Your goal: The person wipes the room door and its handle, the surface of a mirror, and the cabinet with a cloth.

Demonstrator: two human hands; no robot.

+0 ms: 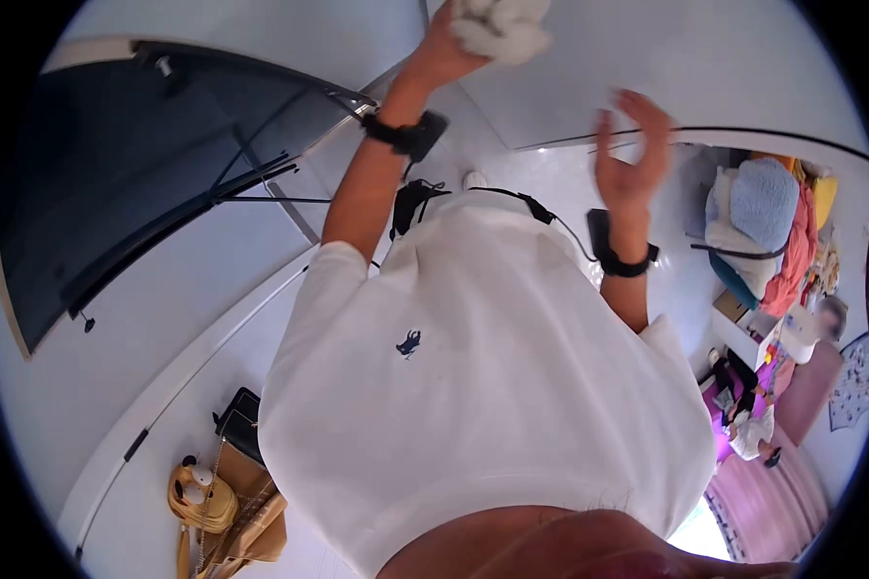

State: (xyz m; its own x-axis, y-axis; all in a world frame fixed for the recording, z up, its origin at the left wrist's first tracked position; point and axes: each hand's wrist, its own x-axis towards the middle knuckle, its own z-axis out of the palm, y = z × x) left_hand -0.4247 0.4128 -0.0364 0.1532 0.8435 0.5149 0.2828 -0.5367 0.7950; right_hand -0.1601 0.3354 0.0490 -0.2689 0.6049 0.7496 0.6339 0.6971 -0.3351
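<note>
My left hand [442, 53] is raised at the top of the view, its fingers closed around a bunched, soft white cloth [502, 29]. The frame's top edge cuts off part of that bundle, and its exact kind is not clear. To the right, my right hand [635, 159] is held up in front of a pale panel [743, 68]. Its fingers are apart and slightly blurred, with nothing in them. Both wrists carry black straps with a dark device.
A dark framed panel [116, 183] stands at left. Below it, a yellow backpack [203, 497], a black bag [241, 425] and a brown paper bag [261, 531] sit together. Folded bedding [763, 198] is piled at right. Farther off, a person in white [751, 434] is partly visible.
</note>
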